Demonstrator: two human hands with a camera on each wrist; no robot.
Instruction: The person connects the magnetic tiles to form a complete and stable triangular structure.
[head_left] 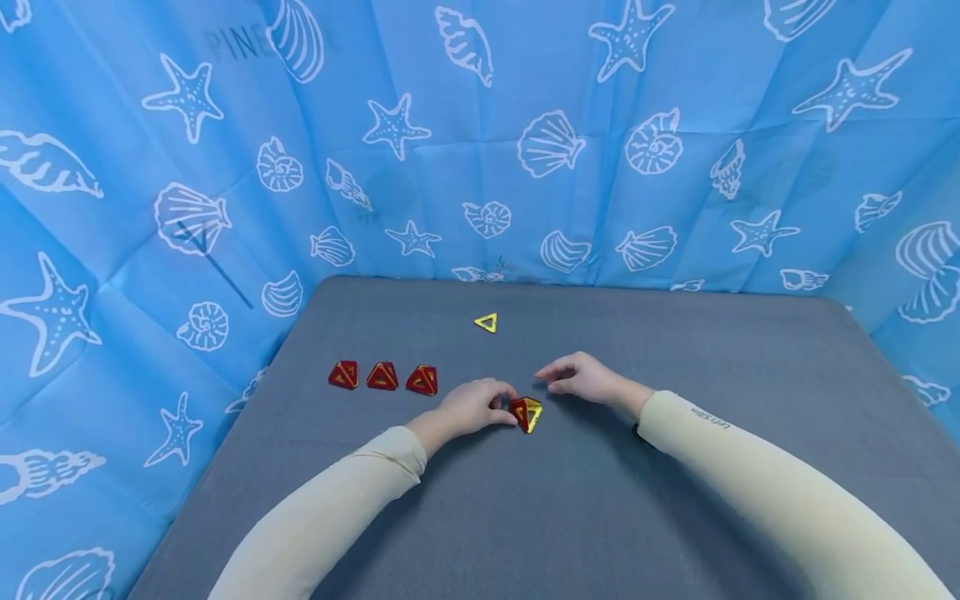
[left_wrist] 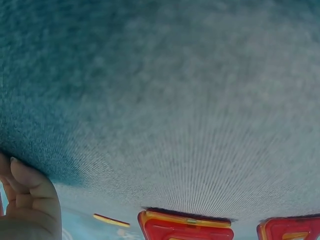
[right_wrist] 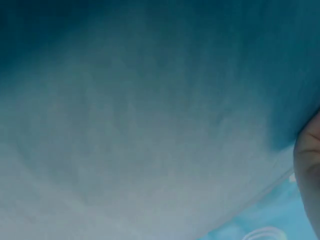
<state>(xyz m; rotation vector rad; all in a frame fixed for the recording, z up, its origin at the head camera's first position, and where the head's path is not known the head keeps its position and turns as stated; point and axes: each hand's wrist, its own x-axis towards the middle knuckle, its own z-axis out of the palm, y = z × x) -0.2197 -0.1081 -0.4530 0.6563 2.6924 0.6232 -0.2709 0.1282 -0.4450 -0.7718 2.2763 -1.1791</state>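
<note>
In the head view my left hand (head_left: 471,407) holds the left side of a small pyramid of red and yellow triangular magnetic tiles (head_left: 528,413), thumb in front and fingers behind. One yellow side of it faces right. To the right, my right hand (head_left: 588,379) hovers low over the table, fingers loosely bent, with no piece seen in it. The left wrist view catches part of my left hand (left_wrist: 32,205) at its edge, but the pyramid it holds is out of sight there. Only a sliver of my right hand (right_wrist: 309,160) shows in the right wrist view, which is blurred.
Three red tile pyramids stand in a row at the left: a left one (head_left: 344,375), a middle one (head_left: 382,376) and a right one (head_left: 422,380). A single yellow triangle tile (head_left: 487,322) lies farther back. The grey table (head_left: 675,500) ends at a blue shell-print curtain (head_left: 450,167).
</note>
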